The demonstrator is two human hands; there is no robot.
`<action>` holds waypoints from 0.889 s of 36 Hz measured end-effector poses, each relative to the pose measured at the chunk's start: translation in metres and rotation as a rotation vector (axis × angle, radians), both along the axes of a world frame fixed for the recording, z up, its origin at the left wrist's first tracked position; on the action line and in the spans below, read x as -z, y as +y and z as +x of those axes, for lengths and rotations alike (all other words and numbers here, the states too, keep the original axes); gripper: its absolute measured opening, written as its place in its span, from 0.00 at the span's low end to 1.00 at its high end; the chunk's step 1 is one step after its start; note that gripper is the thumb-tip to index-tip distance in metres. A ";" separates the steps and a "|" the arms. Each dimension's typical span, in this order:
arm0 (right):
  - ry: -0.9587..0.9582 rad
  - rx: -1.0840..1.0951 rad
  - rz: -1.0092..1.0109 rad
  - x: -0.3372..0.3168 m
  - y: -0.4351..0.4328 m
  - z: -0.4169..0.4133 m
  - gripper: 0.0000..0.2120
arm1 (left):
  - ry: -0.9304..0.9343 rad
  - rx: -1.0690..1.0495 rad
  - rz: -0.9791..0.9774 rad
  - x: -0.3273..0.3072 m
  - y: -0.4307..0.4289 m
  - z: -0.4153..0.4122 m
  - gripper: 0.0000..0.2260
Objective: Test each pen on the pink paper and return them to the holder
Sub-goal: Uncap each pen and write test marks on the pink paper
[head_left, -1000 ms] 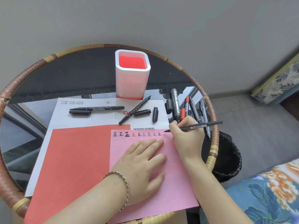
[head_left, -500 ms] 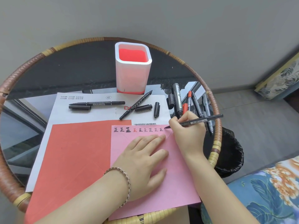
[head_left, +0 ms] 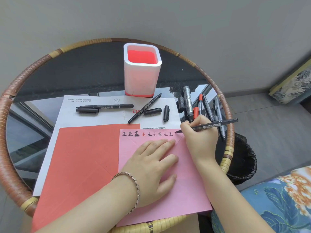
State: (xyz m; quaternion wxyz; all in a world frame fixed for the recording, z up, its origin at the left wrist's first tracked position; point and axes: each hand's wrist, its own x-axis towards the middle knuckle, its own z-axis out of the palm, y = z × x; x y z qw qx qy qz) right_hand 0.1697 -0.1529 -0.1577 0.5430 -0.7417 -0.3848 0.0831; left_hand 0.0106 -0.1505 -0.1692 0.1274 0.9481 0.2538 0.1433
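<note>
- The right hand (head_left: 200,132) gripped a black pen (head_left: 213,125), tip at the pink paper (head_left: 188,187)'s top edge.
- The left hand (head_left: 151,167) lay flat, pinning the sheet.
- Testing was under way; next, probably a fresh mark beside the written row, then the empty holder (head_left: 142,76).

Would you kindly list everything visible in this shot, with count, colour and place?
Table: one, round dark glass with a wicker rim, centre.
Holder: one, white outside and red inside, back centre, no pens showing in it.
White sheet: one, under the coloured papers.
Red paper: one, front left.
Pink paper: one, front right, a row of marks along its top edge.
Uncapped pens on the white sheet: two, black.
Loose caps: three black on the white sheet.
Pen cluster: several, black, grey and red, right rim; count unclear.
Bin: one, black liner, right of the table.
Bracelet: one, left wrist.
Left hand: flat on the pink paper.
Right hand: gripping a black pen, tip at the row's end.
</note>
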 end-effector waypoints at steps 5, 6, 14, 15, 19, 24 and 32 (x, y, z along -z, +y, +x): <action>0.003 -0.002 0.003 0.000 0.000 -0.001 0.18 | -0.005 -0.002 0.005 0.000 0.000 0.000 0.15; 0.005 -0.006 0.005 -0.001 0.000 -0.001 0.18 | -0.006 -0.002 0.005 0.000 0.000 0.000 0.15; 0.011 -0.024 -0.007 -0.004 -0.002 -0.002 0.19 | 0.005 -0.004 -0.002 0.000 0.000 0.000 0.16; 0.015 -0.022 -0.006 -0.004 -0.002 -0.002 0.19 | 0.005 -0.004 -0.003 0.000 0.000 0.000 0.16; 0.014 -0.016 -0.006 -0.004 -0.002 -0.002 0.18 | 0.007 -0.003 0.000 0.000 0.000 0.000 0.16; 0.003 -0.013 0.002 -0.002 -0.002 -0.002 0.18 | 0.004 0.003 0.002 0.000 0.000 0.000 0.15; 0.024 -0.013 0.016 -0.001 -0.001 0.000 0.18 | -0.012 -0.002 0.011 0.001 0.000 0.000 0.15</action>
